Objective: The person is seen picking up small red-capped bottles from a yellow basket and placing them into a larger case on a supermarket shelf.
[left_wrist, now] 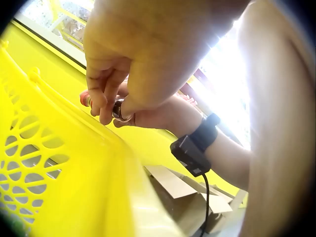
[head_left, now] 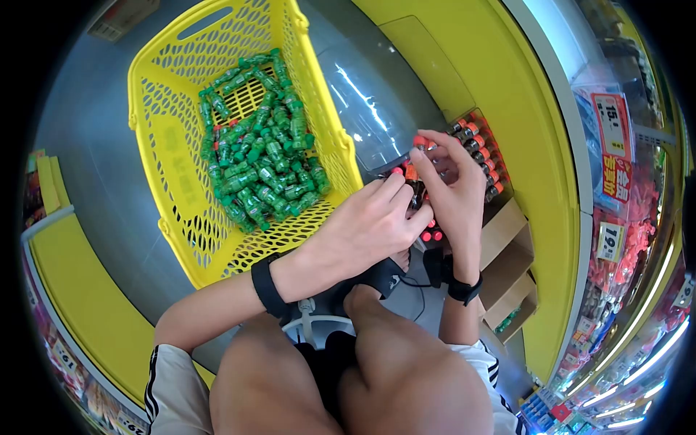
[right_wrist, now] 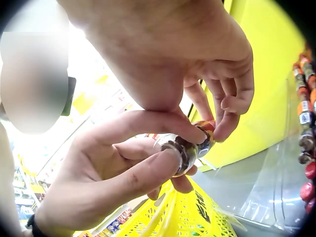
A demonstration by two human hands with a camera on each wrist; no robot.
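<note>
In the head view both hands meet right of the yellow basket. My left hand (head_left: 366, 225) comes in from the left, thumb and fingers bent inward. Opposite it, my right hand (head_left: 458, 188) has its thumb and index finger close together around a red cap (head_left: 420, 141). The right wrist view shows a small clear bottle (right_wrist: 185, 154) with dark contents, pinched between the left thumb and index finger. Fingertips of the right hand (right_wrist: 232, 98) grip its orange-red end. From the left wrist, the bottle is mostly hidden behind the fingers of the left hand (left_wrist: 148, 54).
The yellow basket (head_left: 324, 94) holds many small green bottles (head_left: 272, 156). Rows of dark bottles with orange caps (head_left: 475, 145) stand beyond the right hand, beside a clear plastic sheet (head_left: 366, 109). An opened cardboard box (head_left: 504, 239) sits below, against a yellow shelf base (head_left: 540, 167).
</note>
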